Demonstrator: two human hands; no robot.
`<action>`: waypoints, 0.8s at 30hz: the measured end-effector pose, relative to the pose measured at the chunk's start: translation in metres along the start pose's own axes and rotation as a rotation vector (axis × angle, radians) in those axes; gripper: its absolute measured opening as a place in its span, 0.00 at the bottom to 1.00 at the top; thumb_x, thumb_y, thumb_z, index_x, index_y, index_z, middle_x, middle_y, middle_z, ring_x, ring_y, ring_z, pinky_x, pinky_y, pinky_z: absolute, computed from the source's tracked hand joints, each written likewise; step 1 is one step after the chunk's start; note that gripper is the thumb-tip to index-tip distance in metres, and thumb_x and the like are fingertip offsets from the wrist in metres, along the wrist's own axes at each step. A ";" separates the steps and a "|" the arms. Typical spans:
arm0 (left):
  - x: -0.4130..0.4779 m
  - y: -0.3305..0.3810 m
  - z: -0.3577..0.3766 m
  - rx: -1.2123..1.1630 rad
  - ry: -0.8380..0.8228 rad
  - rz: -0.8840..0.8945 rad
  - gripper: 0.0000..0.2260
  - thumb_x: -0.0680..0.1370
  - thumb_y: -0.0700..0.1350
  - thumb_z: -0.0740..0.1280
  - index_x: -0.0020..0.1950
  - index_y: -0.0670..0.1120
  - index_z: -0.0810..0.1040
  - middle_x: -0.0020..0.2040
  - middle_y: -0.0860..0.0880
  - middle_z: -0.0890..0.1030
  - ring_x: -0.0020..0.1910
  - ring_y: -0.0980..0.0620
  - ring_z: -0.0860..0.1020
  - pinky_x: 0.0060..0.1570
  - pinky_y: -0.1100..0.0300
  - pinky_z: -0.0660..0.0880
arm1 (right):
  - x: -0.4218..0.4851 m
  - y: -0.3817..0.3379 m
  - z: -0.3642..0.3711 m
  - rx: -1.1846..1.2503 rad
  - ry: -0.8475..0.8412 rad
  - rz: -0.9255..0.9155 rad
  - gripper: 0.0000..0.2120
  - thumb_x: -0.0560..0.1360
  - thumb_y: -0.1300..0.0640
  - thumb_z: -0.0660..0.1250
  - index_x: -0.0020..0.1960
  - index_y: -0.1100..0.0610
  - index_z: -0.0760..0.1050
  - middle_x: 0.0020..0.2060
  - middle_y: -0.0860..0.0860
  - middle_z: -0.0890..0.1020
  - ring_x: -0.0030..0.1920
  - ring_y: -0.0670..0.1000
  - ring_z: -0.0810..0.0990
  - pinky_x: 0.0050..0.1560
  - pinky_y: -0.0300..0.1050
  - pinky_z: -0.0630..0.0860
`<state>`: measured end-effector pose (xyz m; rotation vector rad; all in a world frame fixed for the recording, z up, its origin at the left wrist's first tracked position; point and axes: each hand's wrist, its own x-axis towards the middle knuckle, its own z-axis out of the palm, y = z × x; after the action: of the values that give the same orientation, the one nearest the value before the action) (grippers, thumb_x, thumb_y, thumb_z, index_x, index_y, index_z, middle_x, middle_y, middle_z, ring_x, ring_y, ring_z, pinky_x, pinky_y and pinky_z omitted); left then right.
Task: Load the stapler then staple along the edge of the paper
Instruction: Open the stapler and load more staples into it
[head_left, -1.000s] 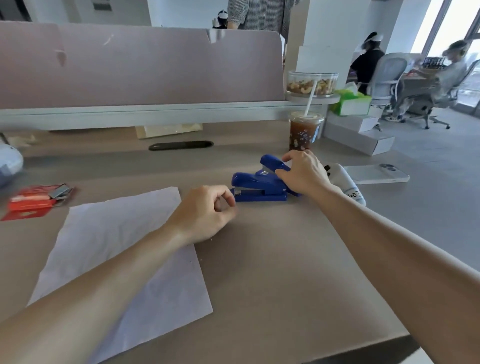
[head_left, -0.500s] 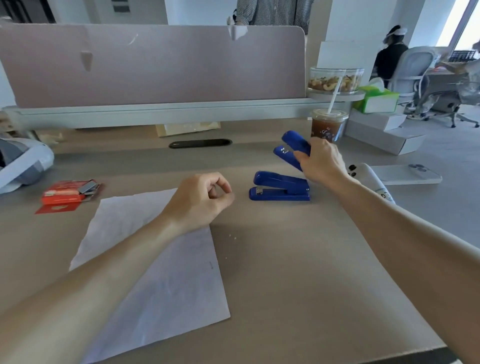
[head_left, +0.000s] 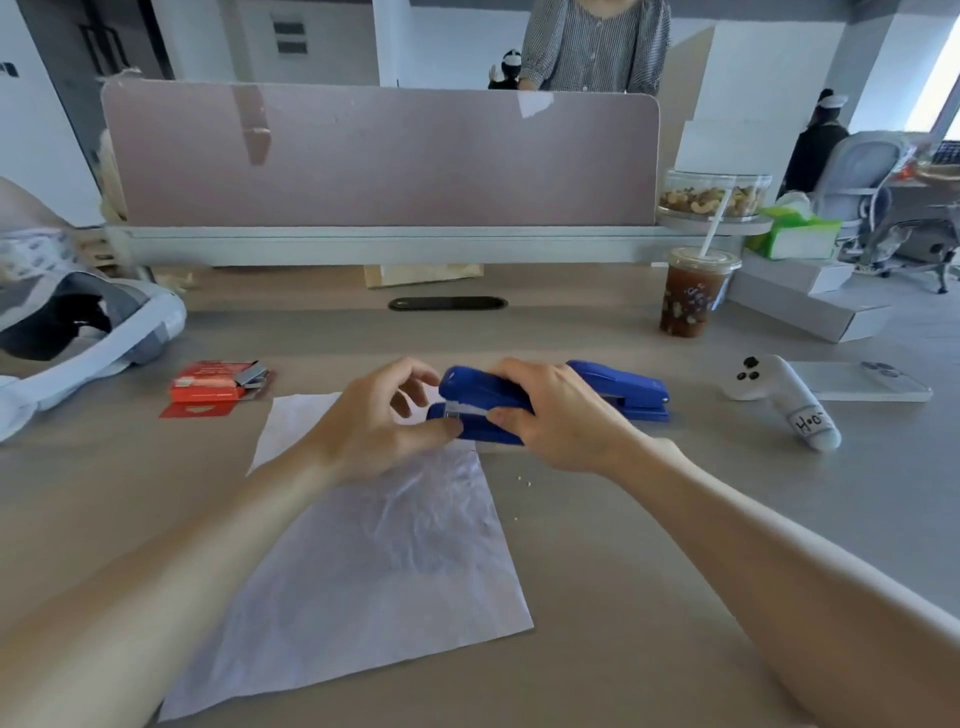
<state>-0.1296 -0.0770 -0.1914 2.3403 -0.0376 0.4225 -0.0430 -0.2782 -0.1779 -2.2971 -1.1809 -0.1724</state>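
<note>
Centrally, both hands (head_left: 561, 415) on opened stapler (head_left: 483, 400); staples (head_left: 457, 413) in channel.

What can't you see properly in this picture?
All from the head view:
- Staples inside the blue stapler: the right hand covers its middle.
- What the left hand pinches: its fingers hide it.
- Paper far edge: under both hands.
- Writing on the red staple box: too small.
- Iced drink label: blurred.

Both hands on opened blue stapler (head_left: 483, 397), left hand (head_left: 374, 423) apparently inserting staples, above paper (head_left: 374, 561)
</note>
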 end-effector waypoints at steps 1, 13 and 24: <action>-0.001 -0.005 0.002 0.009 -0.033 0.023 0.24 0.65 0.64 0.69 0.57 0.54 0.77 0.49 0.54 0.80 0.45 0.57 0.76 0.41 0.67 0.70 | -0.002 0.000 0.005 0.017 -0.026 -0.008 0.07 0.76 0.55 0.66 0.54 0.53 0.75 0.41 0.47 0.80 0.41 0.51 0.77 0.44 0.50 0.75; -0.004 -0.010 0.013 0.061 -0.192 0.046 0.14 0.65 0.51 0.79 0.43 0.47 0.79 0.38 0.45 0.80 0.36 0.47 0.75 0.37 0.53 0.72 | -0.001 -0.014 0.029 0.016 -0.052 -0.112 0.08 0.73 0.46 0.68 0.49 0.48 0.76 0.39 0.44 0.79 0.39 0.49 0.77 0.38 0.45 0.73; -0.002 -0.009 0.010 0.112 -0.210 -0.081 0.13 0.65 0.56 0.78 0.43 0.50 0.82 0.36 0.54 0.77 0.33 0.57 0.73 0.35 0.63 0.68 | 0.001 -0.016 0.017 0.234 0.118 0.028 0.05 0.75 0.54 0.70 0.48 0.54 0.77 0.37 0.49 0.81 0.36 0.49 0.77 0.39 0.44 0.74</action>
<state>-0.1274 -0.0776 -0.2051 2.4784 -0.0201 0.1407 -0.0566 -0.2613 -0.1852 -2.0697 -1.0497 -0.1489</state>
